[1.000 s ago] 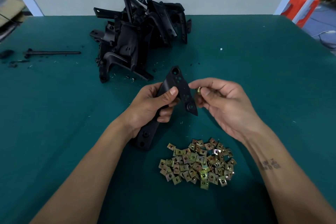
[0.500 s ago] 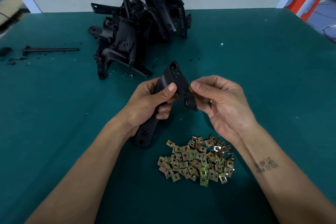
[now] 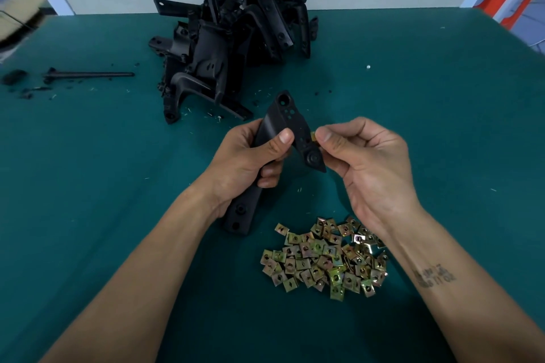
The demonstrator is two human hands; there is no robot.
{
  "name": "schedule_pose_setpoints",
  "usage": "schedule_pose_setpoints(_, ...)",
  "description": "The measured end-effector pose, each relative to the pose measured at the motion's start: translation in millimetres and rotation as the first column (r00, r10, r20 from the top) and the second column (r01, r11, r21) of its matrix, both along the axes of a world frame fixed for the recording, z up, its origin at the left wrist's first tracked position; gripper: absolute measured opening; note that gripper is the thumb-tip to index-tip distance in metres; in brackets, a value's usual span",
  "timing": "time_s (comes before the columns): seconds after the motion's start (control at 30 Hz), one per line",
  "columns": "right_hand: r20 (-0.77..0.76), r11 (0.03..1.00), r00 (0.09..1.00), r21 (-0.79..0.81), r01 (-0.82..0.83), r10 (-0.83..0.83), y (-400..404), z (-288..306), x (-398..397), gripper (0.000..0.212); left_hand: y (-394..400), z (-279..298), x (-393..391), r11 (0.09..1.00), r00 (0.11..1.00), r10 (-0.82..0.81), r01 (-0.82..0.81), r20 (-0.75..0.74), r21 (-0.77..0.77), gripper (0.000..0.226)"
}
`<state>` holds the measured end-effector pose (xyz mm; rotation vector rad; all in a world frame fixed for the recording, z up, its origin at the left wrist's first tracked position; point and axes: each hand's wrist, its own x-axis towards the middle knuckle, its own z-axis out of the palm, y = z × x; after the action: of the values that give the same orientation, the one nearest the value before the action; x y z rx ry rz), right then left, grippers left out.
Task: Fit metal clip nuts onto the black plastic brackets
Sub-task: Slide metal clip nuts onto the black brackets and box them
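Above the table's (image 3: pixel 442 127) middle, a clip nut (image 3: pixel 313 136) touches the right edge of the bracket (image 3: pixel 290 124), whose long axis runs near-left to far-right. Right hand (image 3: pixel 368 162) pinches the nut; left hand (image 3: pixel 250 156) grips the bracket. Loose nuts (image 3: pixel 324 256) lie nearer.

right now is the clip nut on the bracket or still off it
Cannot tell if seated. The right hand pinches the clip nut against the edge of the bracket, gripped by the left hand; fingers hide most of it.
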<state>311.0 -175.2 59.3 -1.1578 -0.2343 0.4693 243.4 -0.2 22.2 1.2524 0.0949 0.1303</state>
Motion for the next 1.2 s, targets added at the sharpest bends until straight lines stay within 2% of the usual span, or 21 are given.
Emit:
schedule_pose_setpoints(0.23,-0.013,0.999,0.999,-0.001,0.04,-0.04,4.5,-4.8,-4.6,0.011,-2.2,1.8,-1.6,0.999,1.0,0.028,-0.028,-0.011,0.016,0.023)
schedule_pose_setpoints(0.5,0.136,0.997,0.988,-0.017,0.08,-0.077,4.3,-4.3,-6.1,0.009,-4.3,4.8,-2.4,1.0,1.0,0.017,-0.017,-0.003,0.001,0.026)
schedule_pose_setpoints(0.6,0.12,0.999,0.993,0.048,-0.007,0.001,3.0,-3.4,-7.8,0.003,-3.5,4.7,-3.7,0.999,0.999,0.037,-0.037,0.013,-0.025,0.015)
schedule_pose_setpoints(0.7,0.021,0.985,0.991,0.102,-0.136,0.134,0.2,-2.7,-7.2,0.019,-2.9,5.7,-5.2,0.997,0.997,0.066,-0.065,0.027,-0.037,0.014)
schedule_pose_setpoints(0.83,-0.103,0.954,0.956,0.147,-0.26,0.276,-1.2,-2.2,-6.3,0.028,-2.2,6.9,-6.3,0.995,0.996,0.084,-0.083,0.028,-0.046,0.016)
schedule_pose_setpoints(1.07,-0.062,0.921,0.929,0.172,-0.349,0.364,-0.7,-4.5,-7.7,0.027,-2.5,7.3,-8.1,0.998,0.998,0.032,-0.029,0.051,-0.063,0.019)
schedule_pose_setpoints(1.2,0.018,0.932,0.935,0.082,-0.354,0.354,-1.2,-8.4,-7.5,0.032,-2.5,6.5,-8.0,0.996,0.996,0.067,-0.063,0.061,-0.07,0.017)
